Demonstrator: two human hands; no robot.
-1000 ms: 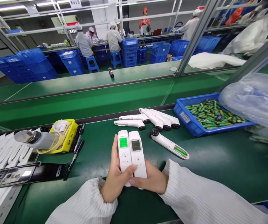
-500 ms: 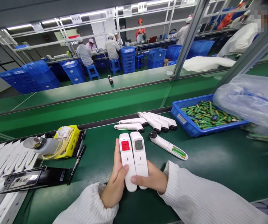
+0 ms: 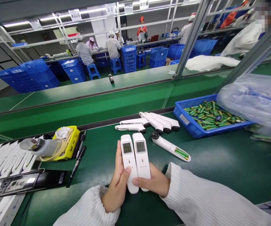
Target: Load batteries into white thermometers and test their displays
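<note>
Left hand [image 3: 116, 187] gripping one thermometer [image 3: 130, 164], right hand [image 3: 156, 181] gripping a second thermometer [image 3: 142, 160]; I hold both side by side above the worktop [image 3: 97, 157]. Left screen [image 3: 127, 148], red half a second ago, now grey like the right screen [image 3: 140, 147]; likely unlit, so readings comparable. Beyond: open thermometer [image 3: 165, 145], batteries [image 3: 182, 153] showing.

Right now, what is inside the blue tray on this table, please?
Mostly green batteries; they hide what lies beneath, and the plastic bag covers the far right corner.
</note>
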